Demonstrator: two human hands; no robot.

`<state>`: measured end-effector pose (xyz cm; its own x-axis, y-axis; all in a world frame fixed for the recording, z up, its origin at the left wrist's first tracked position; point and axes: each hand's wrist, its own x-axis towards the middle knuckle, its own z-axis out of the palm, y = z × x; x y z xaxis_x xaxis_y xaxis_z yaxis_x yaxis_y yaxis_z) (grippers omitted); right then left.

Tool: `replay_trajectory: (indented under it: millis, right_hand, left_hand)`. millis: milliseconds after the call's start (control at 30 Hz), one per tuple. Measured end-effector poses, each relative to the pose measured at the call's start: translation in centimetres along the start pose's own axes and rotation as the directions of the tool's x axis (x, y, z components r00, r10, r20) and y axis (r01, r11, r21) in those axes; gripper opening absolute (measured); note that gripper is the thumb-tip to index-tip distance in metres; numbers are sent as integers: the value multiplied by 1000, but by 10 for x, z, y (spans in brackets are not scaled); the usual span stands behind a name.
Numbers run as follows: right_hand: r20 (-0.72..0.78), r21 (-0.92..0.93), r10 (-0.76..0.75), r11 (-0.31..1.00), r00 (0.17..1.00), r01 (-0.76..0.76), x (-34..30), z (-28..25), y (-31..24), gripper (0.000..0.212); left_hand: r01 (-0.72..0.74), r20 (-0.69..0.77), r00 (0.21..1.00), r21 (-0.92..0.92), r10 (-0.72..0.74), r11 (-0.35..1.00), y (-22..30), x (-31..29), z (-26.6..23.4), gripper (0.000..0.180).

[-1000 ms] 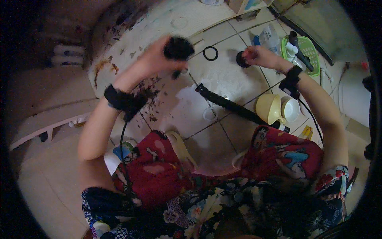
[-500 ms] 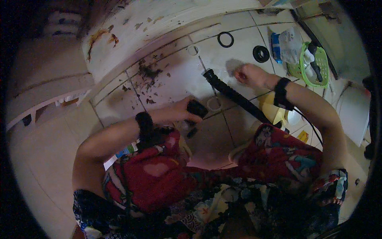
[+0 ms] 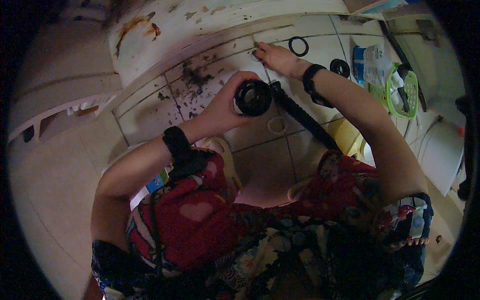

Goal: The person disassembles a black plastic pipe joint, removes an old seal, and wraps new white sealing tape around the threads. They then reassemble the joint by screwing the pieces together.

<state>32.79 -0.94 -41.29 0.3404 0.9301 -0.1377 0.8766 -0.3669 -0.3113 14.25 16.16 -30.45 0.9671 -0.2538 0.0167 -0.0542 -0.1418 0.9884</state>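
My left hand (image 3: pixel 225 102) is wrapped round a short black cylindrical fitting (image 3: pixel 253 85), its round open end facing up. Farther off, my right hand (image 3: pixel 281 60) reaches to the floor near the wall, its fingertips pinching a small pale ring (image 3: pixel 254 54). Between my hands and my right knee lies a black corrugated hose (image 3: pixel 307 117), slanting across the tiles. A second pale ring (image 3: pixel 269 124) rests on the floor just left of the hose. Beyond my right hand are a thin black ring (image 3: pixel 290 46) and a thicker black ring-shaped part (image 3: pixel 333 68).
Dark dirt and crumbs (image 3: pixel 196 75) lie along the stained wall (image 3: pixel 185 30). At right stand a green basket (image 3: pixel 412 92) with items in it, a clear plastic bag (image 3: pixel 376 65) and a blue package (image 3: pixel 359 62). A yellow container (image 3: pixel 346 137) sits under my right forearm.
My left hand has risen and moved farther forward, turning the fitting's open end upward. My right hand has gone left and forward to the small pale ring. The hose lies as before.
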Motion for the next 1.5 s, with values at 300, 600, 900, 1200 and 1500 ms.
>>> replay_trajectory:
  millis: [300,600,900,1200,1500]
  right_hand:
    - [153,387,-16,921,988,-45,-12,-53,-11,19]
    - [337,941,136,-73,932,-330,-107,-136,-27,28]
    - [156,985,186,-95,970,-141,-139,-167,-41,29]
    - [56,987,531,-154,845,32,-151,-187,0,25]
    - [347,935,426,-91,835,-343,-177,-93,91,17]
  left_hand:
    - [1,-113,993,139,15,990,-4,-4,-20,80]
    - [194,-138,972,4,-192,981,-7,7,-5,81]
    - [20,-46,999,99,-15,995,27,39,17,84]
    - [-70,-122,988,179,93,981,38,54,33,81]
    - [294,-271,924,48,-271,955,-15,43,22,82]
